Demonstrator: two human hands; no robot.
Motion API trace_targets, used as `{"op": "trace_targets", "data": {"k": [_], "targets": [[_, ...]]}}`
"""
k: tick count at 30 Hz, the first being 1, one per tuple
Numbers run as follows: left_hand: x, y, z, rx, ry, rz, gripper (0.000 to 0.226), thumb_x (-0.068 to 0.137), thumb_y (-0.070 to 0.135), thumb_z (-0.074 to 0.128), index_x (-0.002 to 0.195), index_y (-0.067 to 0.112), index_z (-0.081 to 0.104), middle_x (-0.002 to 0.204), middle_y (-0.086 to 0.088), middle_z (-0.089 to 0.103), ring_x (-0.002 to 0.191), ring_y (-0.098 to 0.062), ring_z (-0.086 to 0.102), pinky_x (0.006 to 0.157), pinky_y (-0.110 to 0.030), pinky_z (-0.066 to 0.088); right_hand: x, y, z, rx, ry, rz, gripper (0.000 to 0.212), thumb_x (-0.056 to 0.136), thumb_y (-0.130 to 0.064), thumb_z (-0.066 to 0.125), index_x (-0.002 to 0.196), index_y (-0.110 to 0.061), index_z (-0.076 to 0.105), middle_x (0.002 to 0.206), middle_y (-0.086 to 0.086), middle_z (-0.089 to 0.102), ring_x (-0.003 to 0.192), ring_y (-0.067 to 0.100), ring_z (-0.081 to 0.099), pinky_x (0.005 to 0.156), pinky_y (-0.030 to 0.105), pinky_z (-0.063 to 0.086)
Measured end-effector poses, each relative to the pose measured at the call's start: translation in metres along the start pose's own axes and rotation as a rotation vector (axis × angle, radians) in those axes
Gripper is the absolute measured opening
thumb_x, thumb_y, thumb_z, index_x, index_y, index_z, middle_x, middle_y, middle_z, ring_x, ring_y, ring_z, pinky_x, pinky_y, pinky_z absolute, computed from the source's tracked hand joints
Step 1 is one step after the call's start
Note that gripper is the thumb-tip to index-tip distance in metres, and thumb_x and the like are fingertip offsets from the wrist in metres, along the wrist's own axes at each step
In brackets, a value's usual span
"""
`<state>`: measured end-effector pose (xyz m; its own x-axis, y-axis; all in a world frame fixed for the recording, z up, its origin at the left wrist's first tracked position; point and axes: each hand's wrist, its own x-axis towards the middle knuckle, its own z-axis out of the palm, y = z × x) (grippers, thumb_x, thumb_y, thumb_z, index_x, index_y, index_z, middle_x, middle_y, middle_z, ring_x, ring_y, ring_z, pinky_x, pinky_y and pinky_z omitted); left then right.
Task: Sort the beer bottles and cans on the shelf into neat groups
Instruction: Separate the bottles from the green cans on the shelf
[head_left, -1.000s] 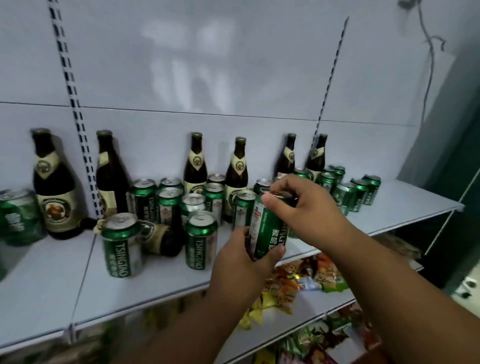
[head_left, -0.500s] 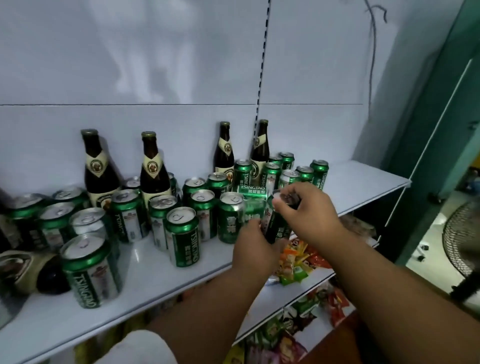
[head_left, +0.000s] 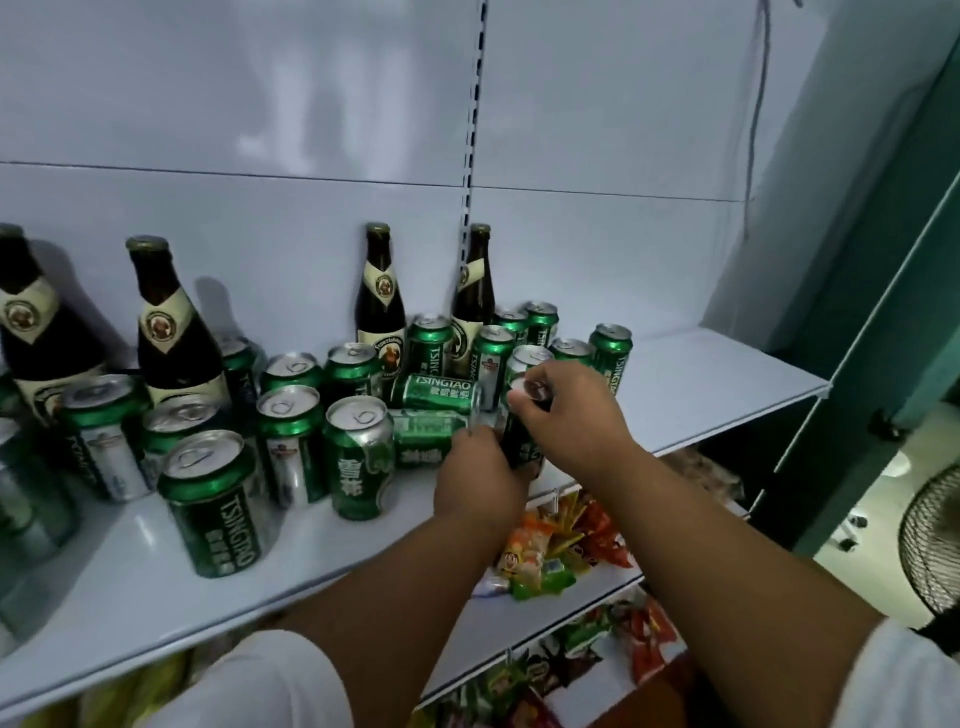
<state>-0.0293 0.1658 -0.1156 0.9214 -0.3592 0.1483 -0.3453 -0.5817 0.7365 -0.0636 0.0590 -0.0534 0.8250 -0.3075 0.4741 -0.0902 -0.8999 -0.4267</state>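
White back panels rose behind the shelf (head_left: 727, 384), which carried brown bottles (head_left: 379, 301) with cream labels and many green cans (head_left: 213, 504), most upright, silver tops showing. Two cans (head_left: 436, 392) lay on their sides near the middle, one just before the other. At the shelf's front edge both hands held one dark green can (head_left: 519, 441): the left hand (head_left: 478, 478) wrapped its lower body, fingers clamped round it, while the right hand (head_left: 566, 410) pinched its top rim from above, fingers curled on it. Most of that can was hidden by the hands, so its label could not be read. The leftmost bottle and cans were cut off by the frame's edge and blurred. Below, snack packets (head_left: 561, 540) were partly hidden behind the arms.
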Motion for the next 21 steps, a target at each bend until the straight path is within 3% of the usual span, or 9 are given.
{"op": "trace_targets", "data": {"k": [3,6,8,10,15,21], "targets": [[0.007,0.005,0.011,0.052,0.046,-0.049,0.038,0.087,0.036,0.068,0.117,0.022,0.050,0.101,-0.002,0.065,0.083,-0.027,0.063,0.064,-0.034,0.049,0.013,0.017,0.004,-0.071,-0.049,-0.127,0.032,0.089,-0.037,0.060,0.065,-0.021,0.047,0.065,-0.005,0.048,0.068,0.021,0.050,0.064,0.030,0.032],[0.012,0.008,0.019,0.144,0.104,-0.072,0.039,0.089,0.041,0.066,0.117,0.019,0.050,0.099,-0.003,0.067,0.083,-0.027,0.064,0.065,-0.035,0.050,0.022,0.028,0.008,-0.109,-0.094,-0.219,0.017,0.090,-0.037,0.063,0.091,-0.020,0.066,0.092,0.002,0.061,0.093,0.025,0.055,0.079,0.033,0.042],[0.011,0.011,0.022,0.197,0.145,-0.083,0.036,0.090,0.042,0.063,0.114,0.019,0.051,0.094,-0.002,0.067,0.079,-0.027,0.063,0.064,-0.035,0.051,0.024,0.029,0.009,-0.115,-0.099,-0.242,0.029,0.090,-0.036,0.065,0.110,-0.016,0.069,0.109,0.005,0.065,0.104,0.026,0.054,0.092,0.036,0.043],[0.005,0.013,0.021,0.238,0.188,-0.065,0.030,0.094,0.038,0.057,0.117,0.020,0.052,0.093,-0.002,0.067,0.079,-0.027,0.063,0.064,-0.035,0.050,0.023,0.027,0.008,-0.118,-0.067,-0.278,0.030,0.090,-0.036,0.064,0.113,-0.016,0.068,0.113,0.005,0.064,0.109,0.026,0.051,0.097,0.037,0.041],[-0.031,0.008,-0.005,0.211,0.341,-0.041,0.033,0.096,0.040,0.054,0.125,0.025,0.056,0.111,0.004,0.068,0.097,-0.019,0.064,0.075,-0.031,0.051,0.019,0.008,0.007,-0.006,0.023,-0.367,0.024,0.087,-0.030,0.066,0.105,-0.014,0.069,0.105,0.005,0.064,0.104,0.027,0.051,0.093,0.040,0.042],[-0.088,-0.014,-0.076,0.165,0.570,-0.125,0.022,0.093,0.039,0.058,0.114,0.032,0.061,0.098,0.014,0.068,0.079,-0.008,0.062,0.068,-0.027,0.050,0.006,-0.068,0.018,0.209,-0.050,-0.511,0.024,0.089,-0.030,0.065,0.106,-0.014,0.067,0.104,0.003,0.063,0.103,0.024,0.053,0.087,0.033,0.041]]}}
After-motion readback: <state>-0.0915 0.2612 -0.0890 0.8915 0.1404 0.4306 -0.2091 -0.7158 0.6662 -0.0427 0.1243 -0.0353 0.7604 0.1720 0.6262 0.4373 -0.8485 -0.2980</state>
